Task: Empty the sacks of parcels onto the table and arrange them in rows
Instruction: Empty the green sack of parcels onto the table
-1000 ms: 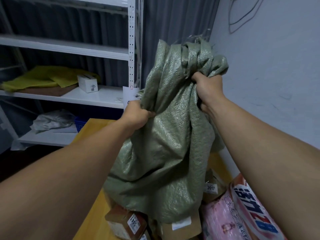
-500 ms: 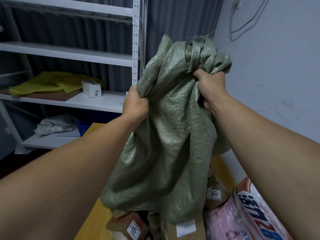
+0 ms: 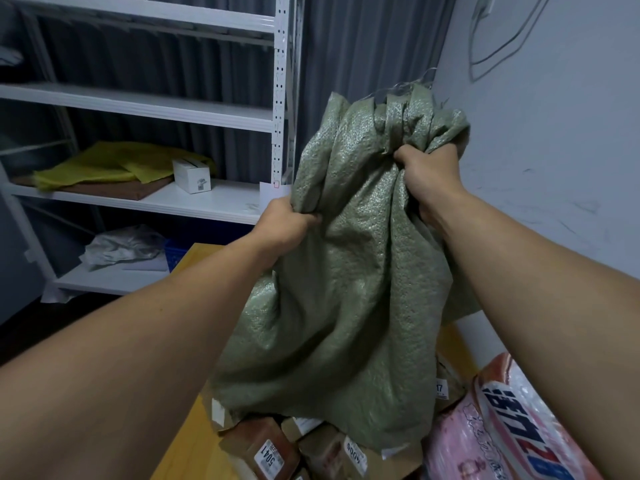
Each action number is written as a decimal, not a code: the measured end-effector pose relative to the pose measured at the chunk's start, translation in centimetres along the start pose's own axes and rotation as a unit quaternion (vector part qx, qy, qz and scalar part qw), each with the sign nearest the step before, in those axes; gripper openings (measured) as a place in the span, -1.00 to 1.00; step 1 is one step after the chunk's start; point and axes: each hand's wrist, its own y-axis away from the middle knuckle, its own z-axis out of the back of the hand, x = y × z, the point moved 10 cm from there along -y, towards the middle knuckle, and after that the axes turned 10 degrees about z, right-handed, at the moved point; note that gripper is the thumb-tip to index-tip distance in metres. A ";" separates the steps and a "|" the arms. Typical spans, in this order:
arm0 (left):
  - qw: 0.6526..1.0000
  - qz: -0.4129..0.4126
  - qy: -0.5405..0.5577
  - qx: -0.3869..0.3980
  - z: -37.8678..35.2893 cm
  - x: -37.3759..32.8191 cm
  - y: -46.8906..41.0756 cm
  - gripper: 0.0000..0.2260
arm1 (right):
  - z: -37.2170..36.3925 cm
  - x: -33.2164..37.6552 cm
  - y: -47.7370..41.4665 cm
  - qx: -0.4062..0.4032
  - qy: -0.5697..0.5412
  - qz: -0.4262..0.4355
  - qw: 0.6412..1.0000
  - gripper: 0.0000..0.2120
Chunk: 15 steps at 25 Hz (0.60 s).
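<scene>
Sack: green woven sack [image 3: 346, 289] held up above the table [image 3: 187, 441], lower end hanging over brown parcels [image 3: 263, 445] piled there.
Left grip [image 3: 287, 223]: fist bunching the sack's left edge.
Right grip [image 3: 426, 174]: fist clenched on gathered fabric, higher up.
Beside: pink printed bag [image 3: 502, 427], right of the parcels.

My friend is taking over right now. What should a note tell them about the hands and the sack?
Left hand grips the green sack at its side; right hand grips its bunched top.
Sack hangs over the yellow table, its lower end on a heap of parcels.
Done: some parcels are out.
Left: shake out anything that remains, then line parcels up in rows.
</scene>
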 end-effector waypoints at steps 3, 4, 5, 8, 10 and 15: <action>0.998 0.003 0.045 0.038 -0.2 -0.9 0.7 -0.79 | 0.4 1.9 -0.5 -0.013 -0.003 0.021 1.000 -0.80; 0.996 -0.007 0.076 0.039 0.0 -2.0 1.0 -0.80 | 0.6 3.1 -0.8 -0.019 -0.015 0.033 0.999 -0.84; 0.993 -0.024 0.107 0.033 0.4 -3.4 1.3 -0.81 | 0.9 4.4 -1.2 -0.025 -0.024 0.044 0.998 -0.87; 0.980 -0.088 0.171 0.044 0.8 -7.7 2.3 -0.76 | 1.6 8.9 -2.2 -0.042 -0.042 0.084 0.995 -0.83; 0.974 -0.127 0.163 0.095 -0.1 -9.5 2.9 -0.55 | 1.1 9.8 -2.3 -0.042 -0.052 0.079 0.995 -0.90; 0.972 -0.168 0.081 0.140 -2.8 -10.3 4.5 -0.56 | -2.8 7.2 0.5 -0.007 -0.126 -0.012 0.992 -0.77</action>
